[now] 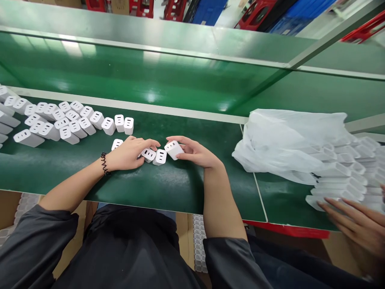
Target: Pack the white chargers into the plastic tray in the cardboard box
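Observation:
My right hand (194, 152) pinches a white USB charger (173, 149) between thumb and fingers, its port face tilted up toward me. My left hand (129, 153), a black coiled band at its wrist, lies low over the table with thumb and forefinger around another white charger (148, 155). Between the two hands stands a third charger (160, 157), touching the one in my left hand. One more charger (117, 143) shows partly behind the back of my left hand. What the other left fingers touch is hidden.
Rows of white chargers (72, 116) stand at the left on the green table (168, 184). To the right, a translucent plastic bag (276, 136) lies by a pile of clear plastic sleeves (339, 176), where another person's hand (355, 220) reaches in. A ledge (150, 106) runs behind.

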